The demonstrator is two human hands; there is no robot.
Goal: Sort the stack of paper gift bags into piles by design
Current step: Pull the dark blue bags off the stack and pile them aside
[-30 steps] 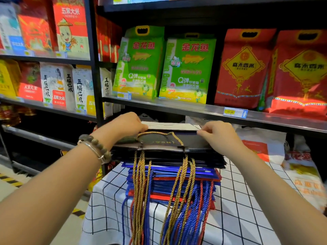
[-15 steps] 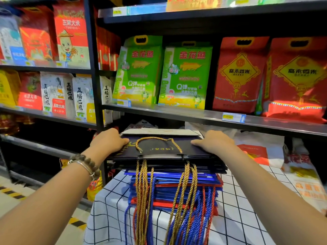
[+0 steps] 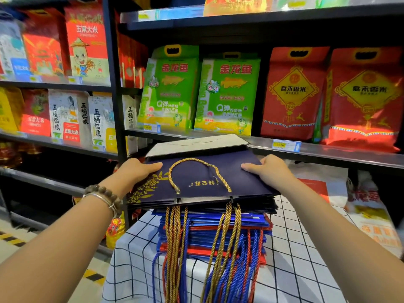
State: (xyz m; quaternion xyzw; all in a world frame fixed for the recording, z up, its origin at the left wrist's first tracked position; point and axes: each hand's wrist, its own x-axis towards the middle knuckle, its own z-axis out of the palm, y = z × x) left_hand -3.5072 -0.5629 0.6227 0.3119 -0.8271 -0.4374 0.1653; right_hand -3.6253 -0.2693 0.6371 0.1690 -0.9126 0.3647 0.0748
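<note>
1. The dark navy paper gift bag (image 3: 229, 180), printed with gold leaves and lying flat on top of the stack of folded paper gift bags (image 3: 214, 232), is gripped at both side edges. The left hand (image 3: 140, 171) holds the left edge and the right hand (image 3: 266, 171) the right edge, each with the thumb laid on the upper face. The fingers underneath are hidden.
2. The stack is set on the white table cloth with a black grid (image 3: 295, 270), in front of the metal shop shelf (image 3: 328, 152). Navy bags lie on top, with bright blue and red ones below.
3. How many navy bags are taken up in the grip cannot be told.
4. The twisted gold rope handles (image 3: 227, 237) of the navy bags hang down the front among the blue and red cords. If the top bag is pulled away, a tangled cord could drag neighbouring bags off the table.
5. Bags of another design could be carried along if the grip reaches too deep, so that the piles would be mixed.
6. The slick paper could slide from the thumbs if the bag is tilted further.
7. Compared with half a second before, the far end of the top bag has been raised, so its printed face and pale grey folded base (image 3: 196, 144) are shown more fully. The hands have been kept at the same edges.
</note>
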